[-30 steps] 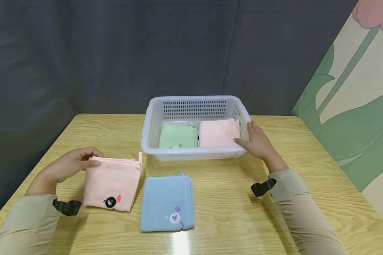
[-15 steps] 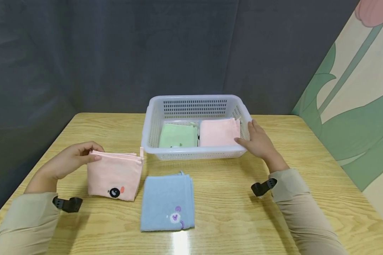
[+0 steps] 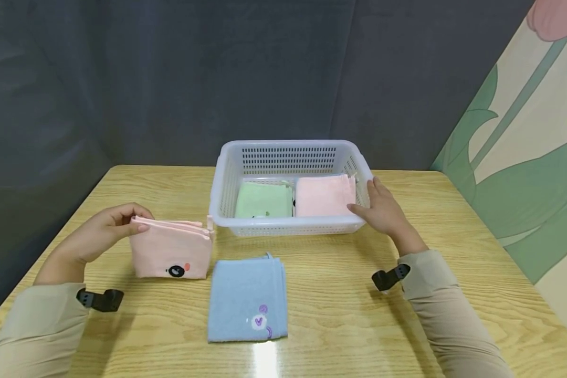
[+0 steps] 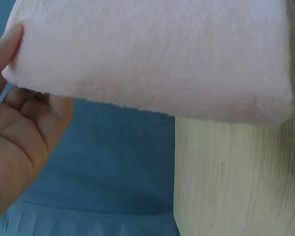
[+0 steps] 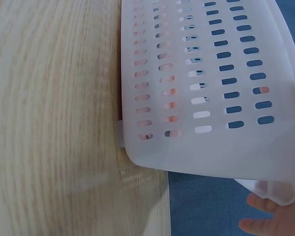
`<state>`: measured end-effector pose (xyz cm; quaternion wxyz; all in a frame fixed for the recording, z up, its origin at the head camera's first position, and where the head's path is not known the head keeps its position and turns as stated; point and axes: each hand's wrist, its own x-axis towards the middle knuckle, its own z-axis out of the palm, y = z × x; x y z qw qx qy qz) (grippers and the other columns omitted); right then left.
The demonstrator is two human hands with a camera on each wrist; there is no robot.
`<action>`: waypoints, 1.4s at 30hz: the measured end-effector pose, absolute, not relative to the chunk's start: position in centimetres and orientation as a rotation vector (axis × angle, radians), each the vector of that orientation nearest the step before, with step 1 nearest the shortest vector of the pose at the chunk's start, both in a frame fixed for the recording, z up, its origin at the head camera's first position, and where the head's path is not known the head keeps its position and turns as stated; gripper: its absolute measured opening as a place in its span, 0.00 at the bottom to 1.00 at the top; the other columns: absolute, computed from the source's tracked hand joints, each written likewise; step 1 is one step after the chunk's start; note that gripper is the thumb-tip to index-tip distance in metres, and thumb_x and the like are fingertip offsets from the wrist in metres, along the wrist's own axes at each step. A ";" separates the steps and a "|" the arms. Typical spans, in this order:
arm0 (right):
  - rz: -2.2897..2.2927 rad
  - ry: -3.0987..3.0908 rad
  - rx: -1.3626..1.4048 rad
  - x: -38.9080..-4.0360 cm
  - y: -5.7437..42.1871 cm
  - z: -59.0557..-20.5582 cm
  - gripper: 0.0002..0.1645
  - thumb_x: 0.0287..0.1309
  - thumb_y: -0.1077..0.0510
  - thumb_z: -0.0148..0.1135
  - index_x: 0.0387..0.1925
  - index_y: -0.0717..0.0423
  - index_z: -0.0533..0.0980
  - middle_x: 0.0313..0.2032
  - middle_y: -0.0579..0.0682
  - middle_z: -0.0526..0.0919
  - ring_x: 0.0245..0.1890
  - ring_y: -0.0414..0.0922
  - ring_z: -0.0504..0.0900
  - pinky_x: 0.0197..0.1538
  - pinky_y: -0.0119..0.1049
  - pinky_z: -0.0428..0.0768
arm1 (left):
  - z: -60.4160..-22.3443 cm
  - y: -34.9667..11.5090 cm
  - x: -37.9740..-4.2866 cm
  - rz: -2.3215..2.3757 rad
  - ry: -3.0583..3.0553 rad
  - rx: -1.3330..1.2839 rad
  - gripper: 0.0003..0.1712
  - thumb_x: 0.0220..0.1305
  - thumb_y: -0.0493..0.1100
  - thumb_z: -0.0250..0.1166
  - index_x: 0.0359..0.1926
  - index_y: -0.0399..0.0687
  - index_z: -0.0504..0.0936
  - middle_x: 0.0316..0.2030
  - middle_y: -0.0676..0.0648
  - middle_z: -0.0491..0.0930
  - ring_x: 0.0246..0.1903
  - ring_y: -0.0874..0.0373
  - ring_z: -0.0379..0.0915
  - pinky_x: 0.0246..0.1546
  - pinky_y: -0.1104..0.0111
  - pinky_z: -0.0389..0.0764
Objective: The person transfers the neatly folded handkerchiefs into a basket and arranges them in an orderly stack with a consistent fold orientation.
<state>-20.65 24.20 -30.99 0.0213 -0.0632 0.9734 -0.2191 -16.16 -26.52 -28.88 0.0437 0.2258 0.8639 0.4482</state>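
My left hand [image 3: 99,233] pinches a folded pink towel [image 3: 163,249] by its upper left corner, thumb in front. The towel hangs tilted over the table, with a black embroidered eye and orange cheek low on its face. It fills the top of the left wrist view as plush pink cloth [image 4: 152,59]. My right hand [image 3: 385,212] holds the front right corner of a white plastic basket [image 3: 293,222], thumb over the rim and fingers along the outer side. In the right wrist view, fingertips show beyond the basket's slotted wall [image 5: 206,152].
Inside the basket lie a folded green towel [image 3: 263,199] on the left and a folded pink towel [image 3: 323,197] on the right. A folded blue towel [image 3: 245,299] with purple embroidery lies on the wooden table [image 3: 340,304]. A dark curtain [image 3: 217,79] hangs behind.
My left hand has raised the pink towel and moved it slightly away from me, its lower edge rising and tipping back. My right hand and the basket have stayed in place.
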 end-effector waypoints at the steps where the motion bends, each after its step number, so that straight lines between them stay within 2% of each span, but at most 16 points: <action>1: -0.681 3.017 -0.193 -20.7 24.2 -31.0 0.53 0.54 0.36 0.44 0.62 0.71 0.36 0.63 0.65 0.33 0.61 0.62 0.36 0.58 0.57 0.42 | -28.8 -26.5 -16.1 1.373 2.641 0.694 0.06 0.60 0.37 0.53 0.37 0.40 0.72 0.30 0.46 0.69 0.30 0.60 0.63 0.30 0.75 0.67; 7: -0.677 3.021 -0.189 -20.7 24.3 -31.1 0.53 0.54 0.37 0.45 0.62 0.71 0.36 0.63 0.65 0.34 0.61 0.62 0.37 0.58 0.56 0.42 | -28.2 -26.1 -16.0 1.404 2.637 0.729 0.05 0.60 0.32 0.52 0.37 0.41 0.73 0.31 0.52 0.70 0.30 0.61 0.64 0.30 0.75 0.67; 19: -0.669 3.017 -0.197 -20.7 24.3 -30.9 0.53 0.54 0.36 0.43 0.62 0.71 0.35 0.63 0.65 0.32 0.61 0.62 0.36 0.58 0.56 0.42 | -27.1 -25.2 -16.2 1.540 2.620 0.787 0.07 0.59 0.32 0.53 0.37 0.43 0.74 0.28 0.50 0.71 0.29 0.61 0.66 0.31 0.76 0.66; 31: -0.681 3.018 -0.220 -20.8 24.3 -31.1 0.53 0.55 0.36 0.43 0.62 0.71 0.35 0.63 0.65 0.32 0.61 0.63 0.36 0.58 0.57 0.42 | -26.3 -23.6 -16.5 1.648 2.592 0.875 0.08 0.58 0.28 0.51 0.37 0.39 0.74 0.29 0.50 0.72 0.26 0.60 0.67 0.28 0.75 0.69; 42: -0.681 3.018 -0.222 -20.7 24.4 -31.0 0.53 0.55 0.36 0.43 0.62 0.71 0.35 0.63 0.65 0.32 0.61 0.63 0.36 0.58 0.56 0.41 | -24.9 -21.9 -17.1 1.900 2.507 0.924 0.08 0.57 0.30 0.54 0.35 0.45 0.76 0.27 0.49 0.72 0.25 0.61 0.67 0.26 0.75 0.68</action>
